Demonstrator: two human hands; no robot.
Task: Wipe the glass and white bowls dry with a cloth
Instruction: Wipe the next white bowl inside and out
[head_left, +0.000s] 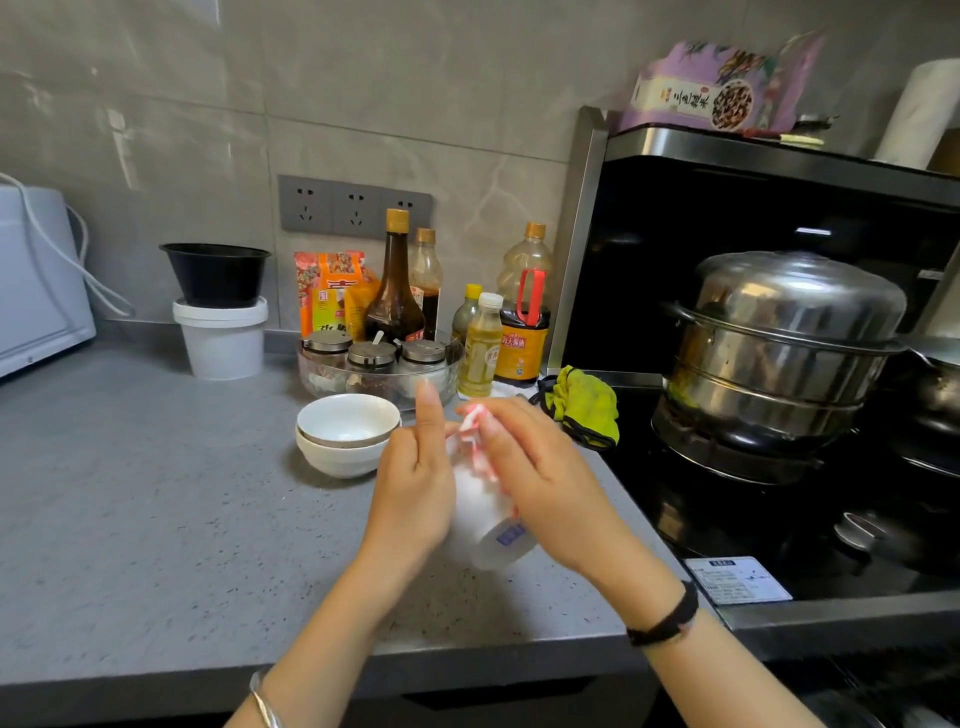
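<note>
Grey-tiled kitchen wall (156, 104), grey speckled surface (156, 493) running along it. Right hand (535, 473): fingers (488, 421) curled, pinching a red-and-white cloth (475, 434) against a white bowl (478, 512). Left hand (415, 488): palm on the bowl's other side, gripping it, index finger straight up, remaining fingers curled. Bowl sits between both hands, tipped, its base with a blue mark turned toward the camera. Just beyond the left hand: two stacked white bowls (345, 434), upright on the surface. Behind them, a glass bowl (314, 382) holding three lidded jars (371, 356). Sauce and oil bottles (522, 322) stand at its back and right. Yellow-green rag (587, 405) lies at the surface's right end, against the black stove (727, 519). Steel steamer pot (779, 353) on the stove. Far left: white tub (221, 338) with a black bowl (215, 273) on top, near a white appliance (36, 280). Socket strip (356, 205) on the wall above the bottles.
</note>
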